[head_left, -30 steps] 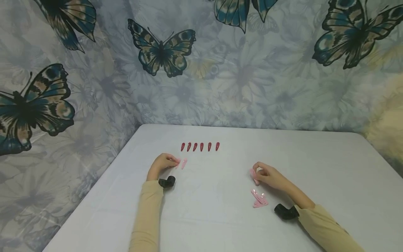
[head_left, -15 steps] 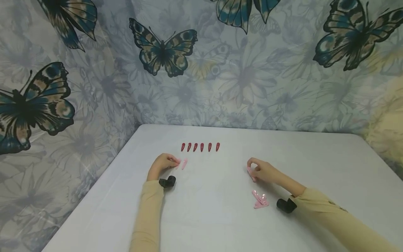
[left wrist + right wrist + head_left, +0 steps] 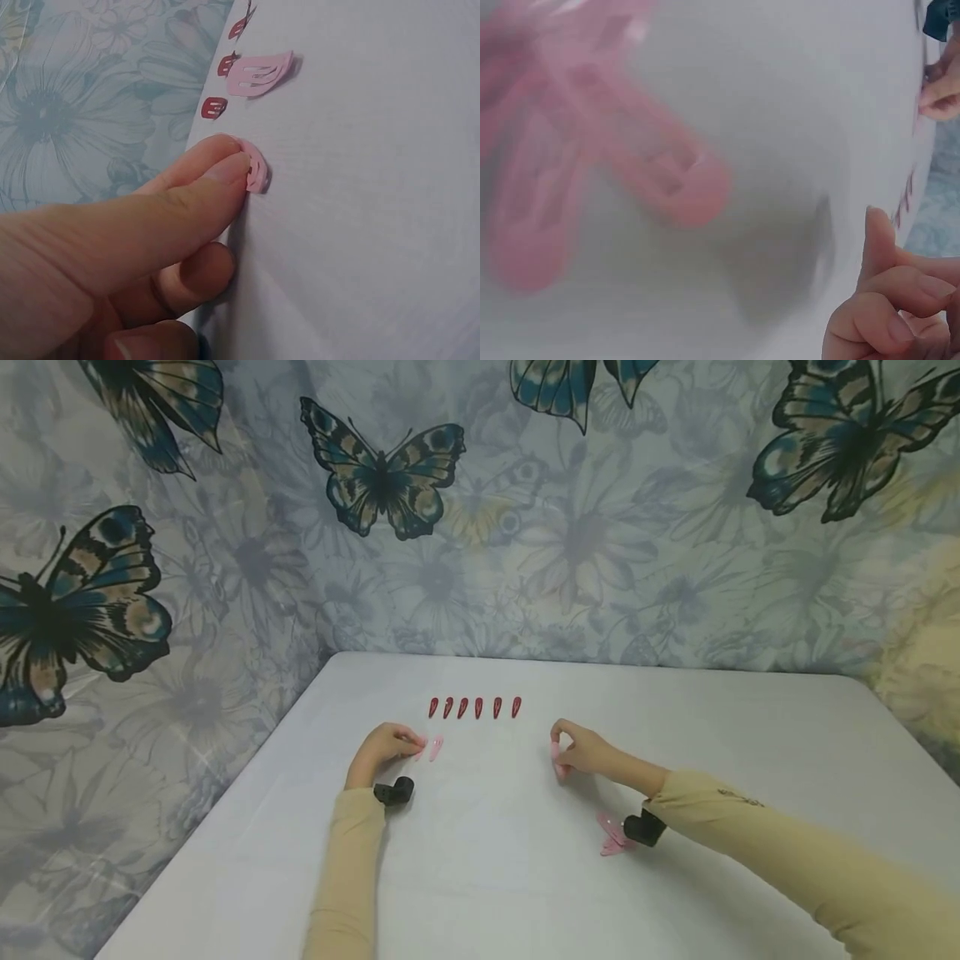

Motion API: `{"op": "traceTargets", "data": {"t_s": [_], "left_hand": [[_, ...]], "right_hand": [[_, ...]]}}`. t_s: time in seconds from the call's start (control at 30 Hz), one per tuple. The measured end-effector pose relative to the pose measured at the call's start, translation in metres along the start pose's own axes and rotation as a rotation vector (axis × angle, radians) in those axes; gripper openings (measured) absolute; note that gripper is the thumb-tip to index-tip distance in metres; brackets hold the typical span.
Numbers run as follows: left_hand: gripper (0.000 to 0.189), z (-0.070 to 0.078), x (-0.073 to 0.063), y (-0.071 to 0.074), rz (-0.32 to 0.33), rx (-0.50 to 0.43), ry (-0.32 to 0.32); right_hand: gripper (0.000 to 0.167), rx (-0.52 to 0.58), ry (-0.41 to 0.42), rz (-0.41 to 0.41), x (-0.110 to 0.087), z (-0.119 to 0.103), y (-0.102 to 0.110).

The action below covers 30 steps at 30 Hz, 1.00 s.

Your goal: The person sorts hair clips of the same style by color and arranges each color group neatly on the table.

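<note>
The left hand (image 3: pixel 384 749) is pinching a pink clip (image 3: pixel 257 166) between thumb and finger — a second clip (image 3: pixel 437 748) is lying just beside it, near the red clips (image 3: pixel 478 708). The right hand (image 3: pixel 590 752) is pinching a third clip (image 3: pixel 557 763), well apart from both.

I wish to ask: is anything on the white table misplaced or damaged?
One thing looks untidy: the pile of pink, teardrop-shaped hair clips, partly hidden by the black right wrist camera. Its clips cross at odd angles, while the red, teardrop-shaped hair clips lie in a neat row. No visible damage.
</note>
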<state>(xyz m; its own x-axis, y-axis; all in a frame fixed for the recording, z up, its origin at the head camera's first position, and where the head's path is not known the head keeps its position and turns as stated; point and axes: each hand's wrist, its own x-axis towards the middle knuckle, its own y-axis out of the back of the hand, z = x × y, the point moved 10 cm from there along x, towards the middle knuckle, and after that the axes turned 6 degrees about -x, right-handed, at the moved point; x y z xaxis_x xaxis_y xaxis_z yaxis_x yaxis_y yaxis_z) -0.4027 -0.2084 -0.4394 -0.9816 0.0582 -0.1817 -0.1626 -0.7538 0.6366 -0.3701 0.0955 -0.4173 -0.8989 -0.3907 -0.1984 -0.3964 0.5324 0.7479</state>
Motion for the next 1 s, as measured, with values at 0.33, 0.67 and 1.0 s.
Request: {"op": "traceTargets", "data": {"t_s": [0.33,0.67,1.0], "left_hand": [[0.023,-0.006,-0.002,0.012,-0.005,0.043,0.018],[0.023,-0.008,-0.001,0.009,-0.003,0.036,0.027],[0.024,-0.004,0.003,0.002,0.026,-0.006,0.036]], "right_hand": [[0.016,0.118,0.025,0.072,0.053,-0.056,-0.034],[0.019,0.236,-0.015,0.161,0.076,-0.072,-0.050],[0.020,0.433,-0.040,0.181,0.082,-0.071,-0.044]]}}
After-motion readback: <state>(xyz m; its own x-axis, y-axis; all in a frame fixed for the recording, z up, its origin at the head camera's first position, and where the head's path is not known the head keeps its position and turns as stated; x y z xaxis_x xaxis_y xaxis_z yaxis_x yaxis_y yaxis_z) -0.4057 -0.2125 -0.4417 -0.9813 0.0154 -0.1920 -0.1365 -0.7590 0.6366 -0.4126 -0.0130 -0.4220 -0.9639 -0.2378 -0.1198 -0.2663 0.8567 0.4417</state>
